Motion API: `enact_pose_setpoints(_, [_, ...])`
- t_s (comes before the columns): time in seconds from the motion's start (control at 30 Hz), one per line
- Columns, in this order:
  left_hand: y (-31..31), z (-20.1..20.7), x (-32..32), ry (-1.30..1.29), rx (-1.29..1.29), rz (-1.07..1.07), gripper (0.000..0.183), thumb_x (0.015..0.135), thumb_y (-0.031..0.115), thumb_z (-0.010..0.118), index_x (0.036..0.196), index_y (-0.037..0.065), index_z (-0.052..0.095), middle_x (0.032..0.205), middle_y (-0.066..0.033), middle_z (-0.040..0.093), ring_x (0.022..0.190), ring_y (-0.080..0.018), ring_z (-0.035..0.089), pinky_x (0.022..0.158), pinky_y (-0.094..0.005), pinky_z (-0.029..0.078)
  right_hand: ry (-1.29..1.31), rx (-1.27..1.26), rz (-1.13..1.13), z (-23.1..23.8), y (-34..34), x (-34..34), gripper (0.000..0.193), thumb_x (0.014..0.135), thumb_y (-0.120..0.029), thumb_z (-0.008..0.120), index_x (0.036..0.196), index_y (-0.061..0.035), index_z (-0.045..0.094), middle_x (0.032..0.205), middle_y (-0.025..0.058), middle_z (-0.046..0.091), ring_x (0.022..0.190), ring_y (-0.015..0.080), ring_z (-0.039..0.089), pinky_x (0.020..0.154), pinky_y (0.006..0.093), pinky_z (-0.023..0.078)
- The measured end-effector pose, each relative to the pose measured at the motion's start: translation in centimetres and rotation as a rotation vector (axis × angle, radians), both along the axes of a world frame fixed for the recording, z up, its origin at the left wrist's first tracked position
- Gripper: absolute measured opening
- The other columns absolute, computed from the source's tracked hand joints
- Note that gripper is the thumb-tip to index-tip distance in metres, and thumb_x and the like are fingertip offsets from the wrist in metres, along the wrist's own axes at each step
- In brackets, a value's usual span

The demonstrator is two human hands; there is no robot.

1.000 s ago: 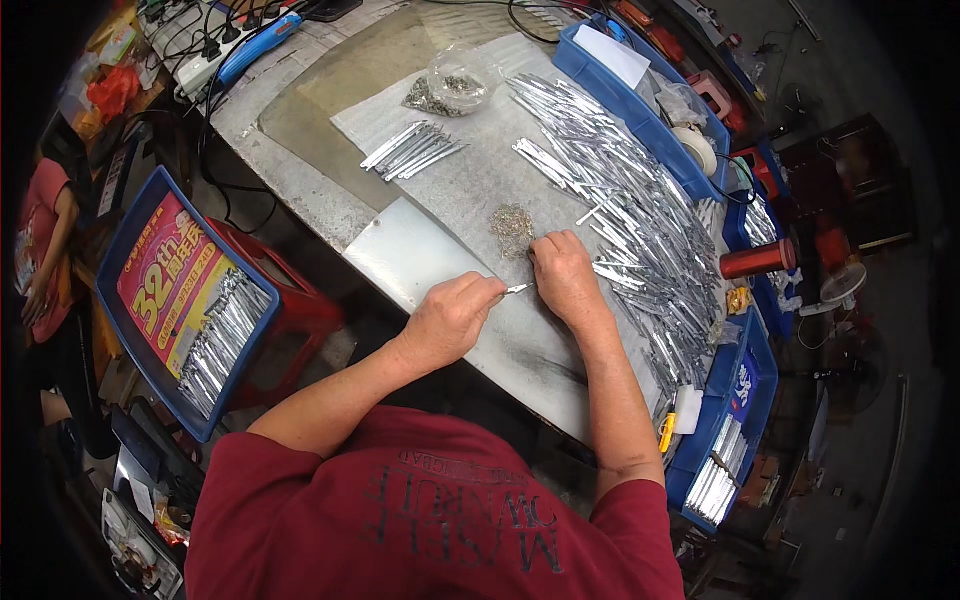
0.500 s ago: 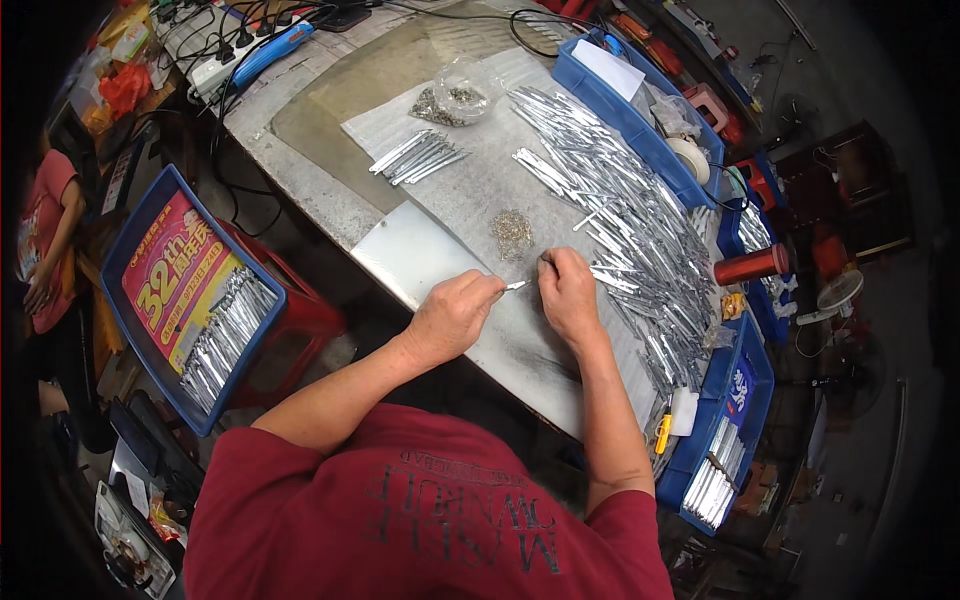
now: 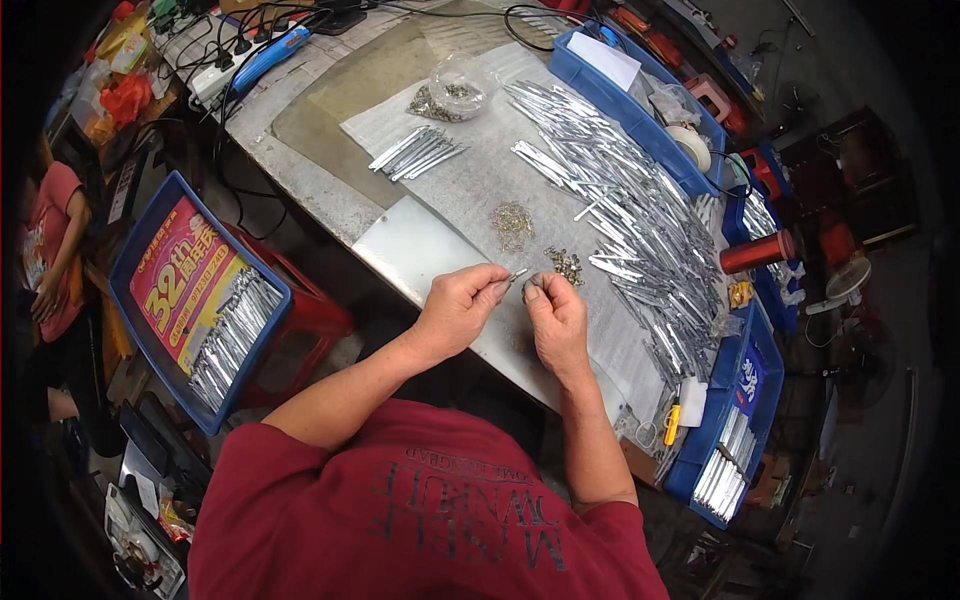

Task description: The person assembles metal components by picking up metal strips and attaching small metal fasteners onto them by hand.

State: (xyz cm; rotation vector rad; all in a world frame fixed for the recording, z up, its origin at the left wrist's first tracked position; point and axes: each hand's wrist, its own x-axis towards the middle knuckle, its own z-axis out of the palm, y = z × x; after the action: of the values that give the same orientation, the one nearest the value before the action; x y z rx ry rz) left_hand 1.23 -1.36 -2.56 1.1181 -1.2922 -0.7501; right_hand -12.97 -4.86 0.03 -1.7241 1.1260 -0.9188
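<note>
Metal strip (image 3: 517, 274) juts rightward from left hand (image 3: 456, 310).

Left forearm (image 3: 365, 382) runs diagonally inward; right forearm (image 3: 590, 435) reaches forward nearly straight. Left hand (image 3: 463, 308) – thumb and forefinger pinched, remaining fingers curled. Right hand (image 3: 557, 318) – fingers bent, thumb against forefinger, grip contents unclear. Fingertips face each other, near but apart.

We're on one head-worn left fisheye, close in, looking steeply down: workbench (image 3: 258, 126) toward 12 o'clock, wearer's maroon T-shirt (image 3: 420, 510) at 6 o'clock.
</note>
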Motion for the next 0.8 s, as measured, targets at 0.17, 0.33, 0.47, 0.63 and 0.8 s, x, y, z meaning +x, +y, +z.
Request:
enact_pose_setpoints(0.17, [0.43, 0.98, 0.01, 0.195, 0.251, -0.109, 0.014, 0.084, 0.008, 0.050, 0.091, -0.001, 0.057, 0.063, -0.0026, 0.054, 0.056, -0.0062, 0.047, 0.051, -0.0227, 0.041, -0.030, -0.024, -0.015, -0.05, 0.43, 0.47, 0.014, 0.081, -0.010, 0.052, 0.080, 0.0032, 0.052, 0.067, 0.0079, 0.051, 0.062, 0.0134, 0.046, 0.058, 0.0277, 0.039])
enact_pose_setpoints(0.33, [0.39, 0.64, -0.32, 0.262, 0.269, -0.158, 0.013, 0.086, 0.008, 0.049, 0.094, 0.000, 0.056, 0.067, 0.0019, 0.053, 0.054, -0.0025, 0.043, 0.048, -0.0172, 0.037, -0.099, 0.035, -0.046, 0.19, 0.79, 0.50, 0.014, 0.082, -0.011, 0.052, 0.083, 0.0034, 0.054, 0.069, 0.0076, 0.053, 0.065, 0.0115, 0.047, 0.060, 0.0262, 0.040])
enact_pose_setpoints(0.47, [0.47, 0.52, -0.38, 0.236, 0.238, -0.153, 0.013, 0.086, 0.008, 0.049, 0.093, 0.000, 0.056, 0.067, 0.0017, 0.053, 0.055, -0.0025, 0.043, 0.048, -0.0172, 0.037, -0.103, 0.042, -0.053, 0.18, 0.77, 0.50, 0.015, 0.082, -0.011, 0.052, 0.084, 0.0034, 0.054, 0.071, 0.0071, 0.054, 0.067, 0.0105, 0.048, 0.060, 0.0256, 0.040])
enact_pose_setpoints(0.63, [0.53, 0.70, -0.48, 0.150, 0.206, -0.133, 0.013, 0.086, 0.008, 0.049, 0.093, -0.001, 0.056, 0.067, 0.0015, 0.053, 0.058, -0.0036, 0.046, 0.051, -0.0184, 0.039, -0.135, 0.041, -0.061, 0.03, 0.76, 0.56, 0.014, 0.083, -0.011, 0.052, 0.081, 0.0035, 0.053, 0.069, 0.0059, 0.052, 0.065, 0.0100, 0.046, 0.058, 0.0258, 0.039])
enact_pose_setpoints(0.8, [0.64, 0.52, -0.83, 0.112, 0.157, -0.089, 0.013, 0.085, 0.005, 0.050, 0.093, -0.002, 0.056, 0.069, -0.0007, 0.055, 0.062, -0.0055, 0.049, 0.055, -0.0202, 0.042, -0.109, 0.009, -0.097, -0.01, 0.95, 0.81, 0.014, 0.082, -0.010, 0.052, 0.079, 0.0036, 0.052, 0.066, 0.0058, 0.051, 0.063, 0.0099, 0.045, 0.057, 0.0258, 0.039])
